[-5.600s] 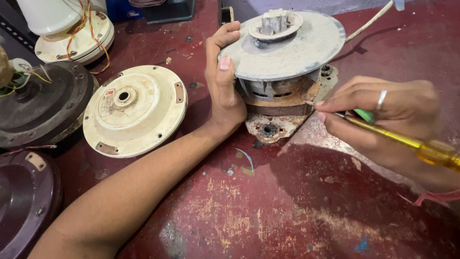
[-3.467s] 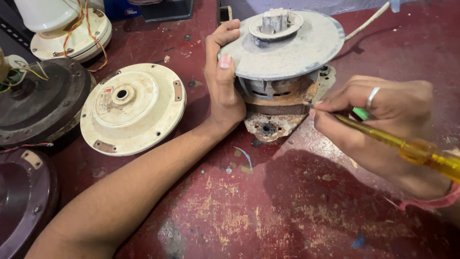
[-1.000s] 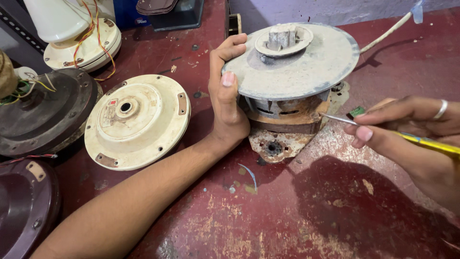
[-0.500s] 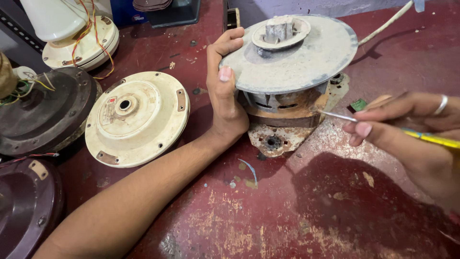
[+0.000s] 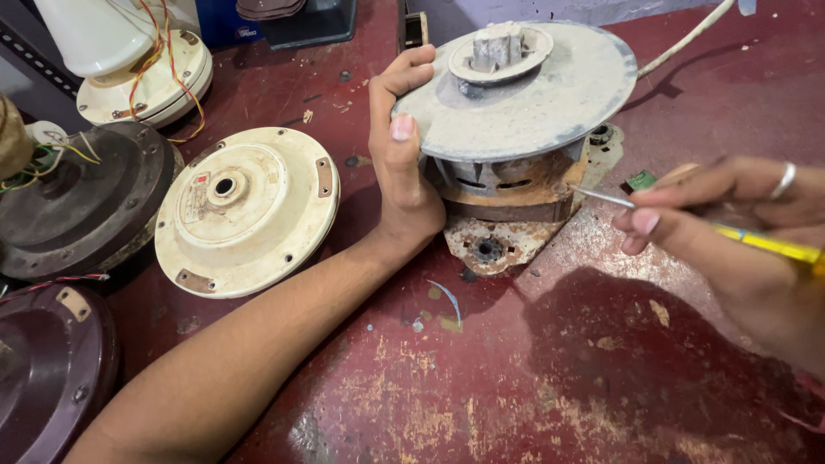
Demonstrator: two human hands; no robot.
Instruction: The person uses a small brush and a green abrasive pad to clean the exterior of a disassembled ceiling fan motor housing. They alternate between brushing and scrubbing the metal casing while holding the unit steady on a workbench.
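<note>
A dusty grey fan motor (image 5: pixel 524 103) with a rusty base stands on the worn red table (image 5: pixel 481 387). My left hand (image 5: pixel 402 163) grips the left edge of its round grey top. A thin screwdriver with a yellow handle (image 5: pixel 756 242) sits in my right hand (image 5: pixel 730 232), and its metal tip touches the rusty right side of the motor. A ring is on one finger of the right hand.
A cream round motor cover (image 5: pixel 245 210) lies left of my forearm. Further left are a dark brown motor housing (image 5: pixel 82 198), a maroon one (image 5: pixel 43 378) and a white fan part with coloured wires (image 5: pixel 137 60). A white cable (image 5: pixel 687 39) trails off at the back right.
My right hand has shifted from a fist grip on the screwdriver to a fingertip hold and drawn back to the right. The left hand stays on the motor.
</note>
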